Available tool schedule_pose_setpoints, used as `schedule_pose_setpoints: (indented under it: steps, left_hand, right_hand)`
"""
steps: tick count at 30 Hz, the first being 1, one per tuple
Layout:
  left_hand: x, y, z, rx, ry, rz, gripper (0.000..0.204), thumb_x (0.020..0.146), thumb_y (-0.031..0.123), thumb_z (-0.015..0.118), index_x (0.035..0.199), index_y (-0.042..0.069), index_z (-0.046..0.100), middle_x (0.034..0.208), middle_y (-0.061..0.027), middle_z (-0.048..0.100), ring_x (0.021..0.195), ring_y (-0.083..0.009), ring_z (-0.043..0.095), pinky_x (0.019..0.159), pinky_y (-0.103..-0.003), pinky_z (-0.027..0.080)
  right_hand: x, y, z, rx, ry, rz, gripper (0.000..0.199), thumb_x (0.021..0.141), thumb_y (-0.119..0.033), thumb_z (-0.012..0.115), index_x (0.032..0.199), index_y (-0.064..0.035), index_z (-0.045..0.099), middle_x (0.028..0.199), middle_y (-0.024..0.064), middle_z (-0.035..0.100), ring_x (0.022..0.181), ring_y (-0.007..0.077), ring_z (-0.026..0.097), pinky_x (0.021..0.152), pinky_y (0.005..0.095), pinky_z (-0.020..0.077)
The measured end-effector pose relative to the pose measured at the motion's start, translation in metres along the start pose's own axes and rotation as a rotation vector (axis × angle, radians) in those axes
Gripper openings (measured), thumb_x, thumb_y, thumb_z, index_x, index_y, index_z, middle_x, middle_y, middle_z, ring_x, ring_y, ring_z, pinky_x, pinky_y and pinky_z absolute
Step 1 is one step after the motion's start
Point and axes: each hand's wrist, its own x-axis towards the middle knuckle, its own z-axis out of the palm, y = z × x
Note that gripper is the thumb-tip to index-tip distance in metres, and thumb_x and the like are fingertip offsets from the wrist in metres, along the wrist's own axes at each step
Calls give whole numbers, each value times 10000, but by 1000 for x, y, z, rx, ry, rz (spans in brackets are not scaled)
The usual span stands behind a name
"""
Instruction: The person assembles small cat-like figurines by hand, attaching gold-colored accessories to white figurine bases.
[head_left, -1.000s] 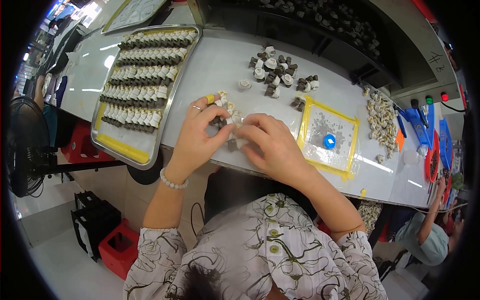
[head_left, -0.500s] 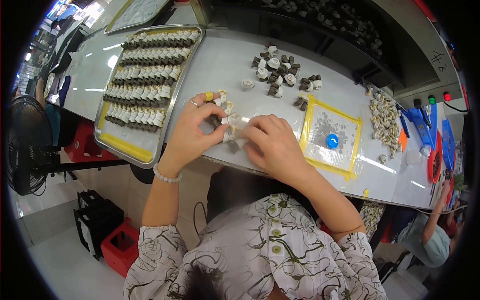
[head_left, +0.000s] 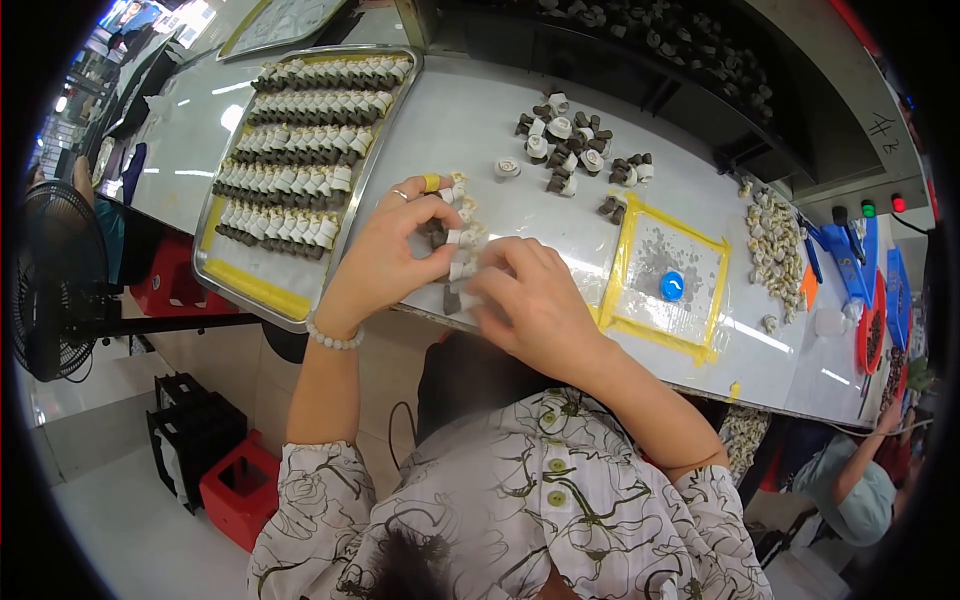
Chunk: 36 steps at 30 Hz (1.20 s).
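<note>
My left hand [head_left: 388, 250] curls around a short row of small white-and-dark pieces [head_left: 463, 238], thumb and index finger against its left side. At the row's near end, my right hand [head_left: 535, 305] pinches another such piece [head_left: 455, 298], its fingertips partly blurred. The pieces have a cream-white wrapped body and a dark grey end; their exact kind does not show. Left of my hands lies a metal tray [head_left: 340, 235] with several neat rows of the same pieces. Beyond my right hand is a loose pile of them [head_left: 565, 140].
A yellow-taped wet square [head_left: 650, 250] with a blue round cap [head_left: 672, 286] lies to the right. Past it are a heap of cream pieces [head_left: 775, 245] and blue bins [head_left: 848, 260]. A dark machine recess [head_left: 600, 70] stands behind the table. A black fan [head_left: 60, 280] is at far left.
The view has shifted slightly, so the table appears a little further right. My right fingers have moved closer against the near end of the row, with the piece more upright beside it.
</note>
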Motion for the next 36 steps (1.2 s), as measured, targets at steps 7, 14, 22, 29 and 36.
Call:
schedule_pose_setpoints:
  steps: [7,14,22,29,36]
  left_hand:
    - [-1,-4,-5,-57,-50,-10,198,712,4,655,904,28,613,1177,-153,533,1073,-210,533,873,-297,428]
    - [0,-3,-8,-60,-55,-20,151,738,47,646,881,35,599,1195,-176,514,1065,-255,533,870,-314,436]
    - [-2,0,-10,-37,-86,-36,228,710,88,688,912,44,594,1215,-181,497,1082,-276,515,885,-321,425]
    - [-5,5,-12,-34,-177,-29,369,670,133,739,993,50,580,1293,-196,427,1092,-288,499,897,-327,420]
    - [-14,9,9,213,-38,23,546,581,180,787,1035,57,510,1250,-212,415,1126,-341,456,930,-388,396]
  right_hand:
    - [6,-4,9,-8,103,-18,177,676,-66,658,823,-75,560,914,80,503,832,255,518,723,368,405]
    - [6,-1,5,-41,51,57,213,667,-78,661,867,-78,588,927,73,529,879,265,531,768,370,414]
    - [7,5,2,-56,86,4,171,685,-102,659,831,-88,570,886,61,520,800,247,521,686,372,406]
    - [9,9,0,-13,103,54,238,670,-91,689,849,-85,533,805,60,517,747,259,526,670,378,402]
    - [11,10,2,22,88,70,250,669,-96,692,859,-74,531,810,81,522,760,283,527,678,393,407]
